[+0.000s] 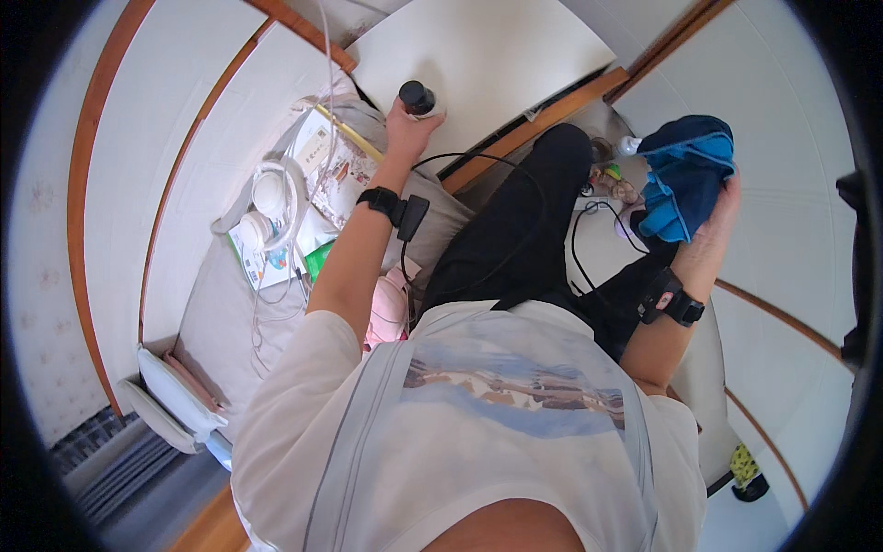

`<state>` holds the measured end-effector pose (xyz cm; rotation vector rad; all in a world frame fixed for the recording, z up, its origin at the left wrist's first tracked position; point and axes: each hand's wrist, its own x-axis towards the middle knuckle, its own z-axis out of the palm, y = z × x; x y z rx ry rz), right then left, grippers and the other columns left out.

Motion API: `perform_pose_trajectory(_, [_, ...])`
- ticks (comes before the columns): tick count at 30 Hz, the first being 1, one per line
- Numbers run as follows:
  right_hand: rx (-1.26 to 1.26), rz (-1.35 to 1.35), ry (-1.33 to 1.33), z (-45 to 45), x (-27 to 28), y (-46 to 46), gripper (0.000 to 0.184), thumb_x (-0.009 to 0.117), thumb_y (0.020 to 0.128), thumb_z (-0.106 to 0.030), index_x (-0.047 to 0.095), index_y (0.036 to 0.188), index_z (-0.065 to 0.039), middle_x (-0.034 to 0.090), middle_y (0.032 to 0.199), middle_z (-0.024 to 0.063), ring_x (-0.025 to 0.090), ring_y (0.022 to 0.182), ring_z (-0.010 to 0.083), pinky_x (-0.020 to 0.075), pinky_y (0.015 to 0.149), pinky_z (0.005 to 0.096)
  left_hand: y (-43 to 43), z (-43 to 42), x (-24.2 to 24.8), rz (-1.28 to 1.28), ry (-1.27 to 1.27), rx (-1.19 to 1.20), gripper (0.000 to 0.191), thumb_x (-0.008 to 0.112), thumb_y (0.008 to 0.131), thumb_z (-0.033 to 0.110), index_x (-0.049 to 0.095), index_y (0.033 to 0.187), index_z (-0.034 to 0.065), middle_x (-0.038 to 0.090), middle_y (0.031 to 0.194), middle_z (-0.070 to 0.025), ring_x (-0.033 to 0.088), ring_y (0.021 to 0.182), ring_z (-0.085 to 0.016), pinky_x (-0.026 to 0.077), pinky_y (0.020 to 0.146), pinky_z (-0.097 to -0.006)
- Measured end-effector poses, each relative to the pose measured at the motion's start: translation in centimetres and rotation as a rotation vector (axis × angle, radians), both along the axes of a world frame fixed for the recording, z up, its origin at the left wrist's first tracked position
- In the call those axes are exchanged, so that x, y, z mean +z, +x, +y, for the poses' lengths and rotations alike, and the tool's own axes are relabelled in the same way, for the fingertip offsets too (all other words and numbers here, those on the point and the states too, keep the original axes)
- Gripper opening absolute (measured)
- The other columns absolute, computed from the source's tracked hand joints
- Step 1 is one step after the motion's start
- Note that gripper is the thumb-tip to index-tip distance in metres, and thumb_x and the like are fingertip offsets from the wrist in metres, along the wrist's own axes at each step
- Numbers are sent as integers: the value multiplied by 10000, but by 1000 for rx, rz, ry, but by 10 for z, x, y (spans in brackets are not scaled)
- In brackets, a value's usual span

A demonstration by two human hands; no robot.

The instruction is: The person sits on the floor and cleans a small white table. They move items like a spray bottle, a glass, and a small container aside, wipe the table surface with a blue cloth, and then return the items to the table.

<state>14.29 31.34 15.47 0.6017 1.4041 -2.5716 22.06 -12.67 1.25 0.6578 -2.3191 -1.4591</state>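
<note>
My left hand (412, 131) is closed around a bottle with a black cap (417, 97), held at the near left part of a white tabletop (483, 52). The bottle's lower part is mostly hidden by my fingers. On the right, my right hand (721, 207) holds a bunched dark blue cloth (690, 172) with lighter blue parts and edging. The cloth covers most of the fingers. Just left of the cloth, a small white rounded object (628, 145) shows.
White headphones (269, 193) lie on books and papers at the left, among white cables. A pink soft item (388, 310) lies beside my left arm. A black cable (483, 156) arches over my lap. Small items, including a hair tie-like brown ring (601, 148), are beyond my right knee.
</note>
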Motion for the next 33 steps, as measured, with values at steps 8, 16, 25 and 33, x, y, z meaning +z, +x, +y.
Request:
perform_pose_trajectory(8, [-1, 138, -46, 47, 0, 26, 338, 546, 977, -298, 611, 1143, -12, 686, 1066, 137, 659, 994, 258, 534, 890, 409, -24, -28, -71, 79, -157, -23, 540, 839, 687, 143, 598, 1146, -8, 694, 1064, -140, 668, 939, -227, 526, 857, -349])
perform_pose_trajectory(16, [91, 274, 148, 68, 2, 16, 365, 580, 984, -342, 659, 920, 8, 672, 867, 2, 598, 814, 134, 463, 748, 306, 34, 12, 1, -152, 54, -72, 415, 767, 768, 84, 566, 1114, -25, 652, 882, -91, 637, 837, -161, 517, 777, -280])
perform_pose_trajectory(25, [581, 560, 1079, 39, 81, -10, 554, 574, 917, -593, 722, 938, -60, 600, 767, 6, 522, 712, 108, 448, 689, 268, -20, 157, 175, 358, 185, -839, 343, 711, 863, 98, 617, 1186, 34, 655, 1091, -64, 607, 1046, -166, 490, 913, -304])
perform_pose_trajectory(33, [868, 842, 1605, 48, 133, 18, 519, 813, 722, -450, 702, 989, -19, 658, 764, 110, 631, 690, 230, 517, 673, 317, -80, 223, 182, 129, 115, -1014, 302, 583, 948, 218, 627, 1185, 35, 656, 1023, -73, 596, 961, -181, 492, 865, -320])
